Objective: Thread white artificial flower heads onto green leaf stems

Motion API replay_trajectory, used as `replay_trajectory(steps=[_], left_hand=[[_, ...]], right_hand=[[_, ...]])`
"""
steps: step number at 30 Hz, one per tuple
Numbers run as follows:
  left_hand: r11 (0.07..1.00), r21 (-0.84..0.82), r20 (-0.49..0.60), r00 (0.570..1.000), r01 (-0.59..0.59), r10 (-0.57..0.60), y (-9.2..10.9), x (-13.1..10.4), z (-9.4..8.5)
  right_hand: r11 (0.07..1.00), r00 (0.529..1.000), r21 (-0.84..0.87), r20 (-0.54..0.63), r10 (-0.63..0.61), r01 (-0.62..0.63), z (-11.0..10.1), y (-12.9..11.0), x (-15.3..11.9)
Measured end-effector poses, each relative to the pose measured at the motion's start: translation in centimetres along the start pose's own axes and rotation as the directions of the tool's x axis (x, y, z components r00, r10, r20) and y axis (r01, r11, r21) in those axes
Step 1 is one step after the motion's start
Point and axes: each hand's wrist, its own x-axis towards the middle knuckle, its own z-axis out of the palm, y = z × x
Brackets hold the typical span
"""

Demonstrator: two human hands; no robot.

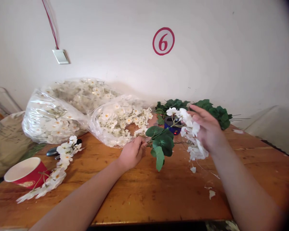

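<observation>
My left hand (134, 151) is closed on the stem end of a sprig of green leaves (162, 142), near the middle of the table. To the right, my right hand (207, 126) is behind and beside a spray of white flowers (191, 131), its fingers apart at the top; the flowers lie against the palm side. Thin stems run from the leaves toward the flowers. Behind them stands a small blue pot-like device (172, 126) with a red light.
Clear bags of white flowers (55, 123) fill the back left. A red paper cup (30, 173) and a loose white flower spray (55, 176) lie on the wooden table (135, 199). Green leaf bunches (215, 114) are at the back right; petal scraps (212, 193) lie nearer.
</observation>
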Motion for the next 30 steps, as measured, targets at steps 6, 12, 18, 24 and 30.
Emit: replay_trajectory(steps=[6,12,18,24,30], left_hand=[[0.910,-0.408,-0.192,0.968,0.069,-0.160,0.7,0.4,0.4],[0.369,-0.898,0.111,0.936,0.239,-0.336,2.8,0.0,1.7],[0.171,-0.923,0.309,0.929,0.344,-0.204,3.7,-0.7,2.0],[0.248,-0.920,0.250,0.942,0.303,-0.225,3.2,-0.2,2.2],[0.421,-0.855,0.195,0.940,0.303,-0.280,3.6,-0.3,2.2]], right_hand=[[0.861,0.767,-0.096,-0.412,-0.492,0.500,-0.4,-0.8,-0.1],[0.989,0.974,-0.147,0.215,0.066,-0.034,3.1,3.5,-1.9],[0.984,0.911,-0.132,0.381,0.159,-0.117,5.6,4.8,-3.9],[0.995,0.977,-0.096,0.208,0.054,-0.034,4.8,5.5,-3.3],[0.976,0.995,-0.216,0.099,0.026,-0.004,4.8,5.2,-3.6]])
